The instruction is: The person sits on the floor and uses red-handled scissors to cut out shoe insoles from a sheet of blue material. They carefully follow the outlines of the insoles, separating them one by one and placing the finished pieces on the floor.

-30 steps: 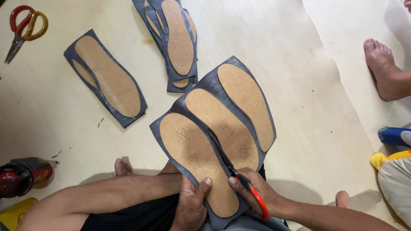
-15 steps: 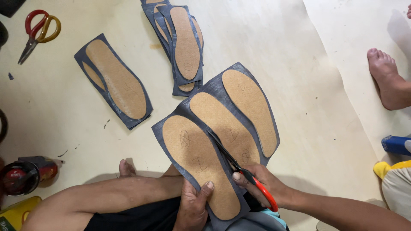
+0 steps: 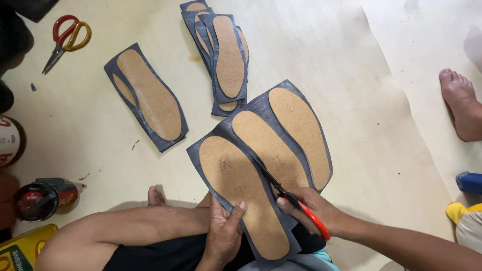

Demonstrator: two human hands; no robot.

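Dark sheet (image 3: 261, 125) with three tan insoles between both hands.

Right hand (image 3: 314, 211) scissors (image 3: 296, 200) dark sheet (image 3: 261, 165); left hand (image 3: 226, 231) steadies.

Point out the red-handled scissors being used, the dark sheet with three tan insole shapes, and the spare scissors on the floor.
Red-handled scissors (image 3: 312, 219): head view, on the handle.
Dark sheet with tan insoles (image 3: 273, 148): head view, middle insole.
Spare red-and-yellow scissors (image 3: 66, 37): head view, handles.

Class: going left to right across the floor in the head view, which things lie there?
Spare scissors → single sole piece → stack of sole pieces → dark sheet with three soles → another person's foot.
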